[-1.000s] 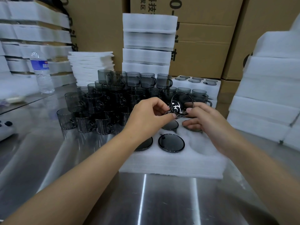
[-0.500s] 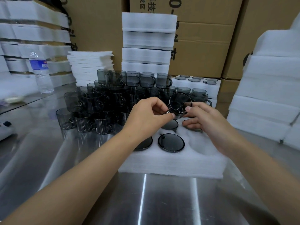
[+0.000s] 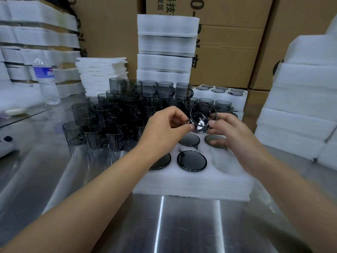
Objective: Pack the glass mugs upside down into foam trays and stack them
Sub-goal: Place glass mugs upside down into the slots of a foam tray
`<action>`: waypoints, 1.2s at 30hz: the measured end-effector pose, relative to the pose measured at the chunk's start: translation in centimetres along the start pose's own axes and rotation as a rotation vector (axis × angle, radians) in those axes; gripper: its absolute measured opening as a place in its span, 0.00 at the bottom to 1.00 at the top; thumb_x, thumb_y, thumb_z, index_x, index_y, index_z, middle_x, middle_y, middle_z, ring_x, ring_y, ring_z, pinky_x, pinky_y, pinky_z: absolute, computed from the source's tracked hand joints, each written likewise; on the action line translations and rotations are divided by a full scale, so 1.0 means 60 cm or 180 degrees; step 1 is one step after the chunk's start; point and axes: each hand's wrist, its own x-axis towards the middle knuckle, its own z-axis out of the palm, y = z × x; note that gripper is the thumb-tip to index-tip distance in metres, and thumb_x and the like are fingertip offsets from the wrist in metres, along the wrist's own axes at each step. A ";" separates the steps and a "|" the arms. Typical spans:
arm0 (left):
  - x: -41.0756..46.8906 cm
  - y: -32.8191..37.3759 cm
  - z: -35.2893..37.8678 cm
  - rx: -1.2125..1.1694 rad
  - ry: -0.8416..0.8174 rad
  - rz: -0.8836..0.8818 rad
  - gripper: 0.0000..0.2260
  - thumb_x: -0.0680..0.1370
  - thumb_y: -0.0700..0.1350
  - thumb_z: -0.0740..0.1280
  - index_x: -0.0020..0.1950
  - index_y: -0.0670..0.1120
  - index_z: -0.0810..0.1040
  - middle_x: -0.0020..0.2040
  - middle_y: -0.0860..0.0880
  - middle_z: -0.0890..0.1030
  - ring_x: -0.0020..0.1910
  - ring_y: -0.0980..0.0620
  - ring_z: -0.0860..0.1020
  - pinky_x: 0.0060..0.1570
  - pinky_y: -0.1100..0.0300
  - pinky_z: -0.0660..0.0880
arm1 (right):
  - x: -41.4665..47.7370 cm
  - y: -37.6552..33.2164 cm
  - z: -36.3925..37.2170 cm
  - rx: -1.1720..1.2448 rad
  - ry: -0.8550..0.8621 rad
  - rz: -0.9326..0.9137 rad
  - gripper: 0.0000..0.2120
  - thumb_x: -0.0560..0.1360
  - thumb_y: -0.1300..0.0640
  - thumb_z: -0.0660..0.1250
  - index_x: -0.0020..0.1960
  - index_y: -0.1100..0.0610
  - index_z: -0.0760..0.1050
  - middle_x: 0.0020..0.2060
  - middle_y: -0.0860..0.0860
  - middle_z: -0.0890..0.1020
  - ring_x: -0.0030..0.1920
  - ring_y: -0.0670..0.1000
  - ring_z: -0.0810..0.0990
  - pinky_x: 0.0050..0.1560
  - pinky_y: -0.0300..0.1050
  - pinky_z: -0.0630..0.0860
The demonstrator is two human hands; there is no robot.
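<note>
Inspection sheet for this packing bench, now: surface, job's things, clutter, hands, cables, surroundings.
Surface: steel table, shiny and streaked with reflections.
Job's things: front foam tray shows four upturned mugs, with a near-right pocket empty. The held mug is tilted above the tray. Loose mugs stand upright in tiers to the back left. A filled tray sits behind.
Clutter: water bottle; white device at the left edge, kind unclear.
Hands: left hand and right hand both pinch the held mug.
Cables: nothing seen.
Surroundings: foam sheets, stacked foam trays, cardboard boxes.
</note>
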 end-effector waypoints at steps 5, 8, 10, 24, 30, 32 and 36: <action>0.000 0.006 0.000 -0.0579 -0.0274 -0.0072 0.05 0.73 0.40 0.72 0.42 0.50 0.80 0.35 0.54 0.81 0.33 0.61 0.79 0.37 0.70 0.75 | -0.010 -0.010 0.000 0.0151 -0.0207 -0.0329 0.27 0.63 0.43 0.70 0.61 0.40 0.73 0.59 0.37 0.78 0.59 0.38 0.76 0.57 0.41 0.72; 0.000 0.007 0.001 -0.0871 -0.0406 -0.0103 0.05 0.74 0.38 0.70 0.42 0.47 0.80 0.35 0.51 0.82 0.35 0.58 0.81 0.36 0.66 0.78 | -0.015 -0.016 -0.004 -0.0058 -0.0497 -0.0580 0.25 0.64 0.44 0.70 0.60 0.41 0.74 0.56 0.39 0.81 0.56 0.39 0.79 0.52 0.36 0.74; 0.000 0.008 0.001 -0.0984 -0.0438 -0.0110 0.05 0.74 0.37 0.70 0.42 0.47 0.81 0.35 0.51 0.83 0.35 0.57 0.81 0.36 0.65 0.78 | -0.016 -0.022 -0.008 -0.0189 -0.0550 -0.0690 0.19 0.66 0.48 0.71 0.57 0.42 0.78 0.51 0.40 0.83 0.52 0.41 0.81 0.48 0.33 0.75; -0.006 0.011 0.001 -0.0274 -0.0349 0.0119 0.07 0.76 0.41 0.70 0.44 0.54 0.81 0.40 0.56 0.82 0.41 0.62 0.79 0.42 0.73 0.73 | -0.015 -0.057 -0.073 -0.1505 -0.1213 -0.0450 0.23 0.57 0.33 0.71 0.50 0.39 0.79 0.46 0.45 0.78 0.48 0.46 0.79 0.48 0.38 0.74; -0.006 0.011 0.000 -0.0224 -0.0342 0.0140 0.07 0.76 0.42 0.69 0.43 0.55 0.81 0.39 0.58 0.81 0.39 0.65 0.77 0.40 0.75 0.71 | -0.022 -0.054 -0.049 -0.2231 -0.1100 -0.0468 0.24 0.56 0.23 0.65 0.44 0.38 0.77 0.45 0.41 0.74 0.42 0.41 0.76 0.46 0.40 0.72; -0.005 0.011 -0.001 -0.0213 -0.0347 0.0151 0.08 0.76 0.41 0.69 0.43 0.55 0.81 0.39 0.58 0.81 0.40 0.64 0.78 0.41 0.74 0.72 | -0.025 -0.053 -0.043 -0.2523 -0.1132 -0.0540 0.22 0.58 0.24 0.63 0.44 0.36 0.74 0.46 0.39 0.71 0.40 0.39 0.74 0.44 0.39 0.71; -0.005 0.011 0.000 -0.0185 -0.0360 0.0141 0.09 0.76 0.41 0.68 0.43 0.55 0.81 0.41 0.56 0.82 0.43 0.59 0.79 0.42 0.73 0.73 | -0.024 -0.050 -0.047 -0.2683 -0.1419 -0.0419 0.12 0.64 0.36 0.65 0.43 0.40 0.71 0.45 0.33 0.68 0.39 0.40 0.73 0.43 0.42 0.69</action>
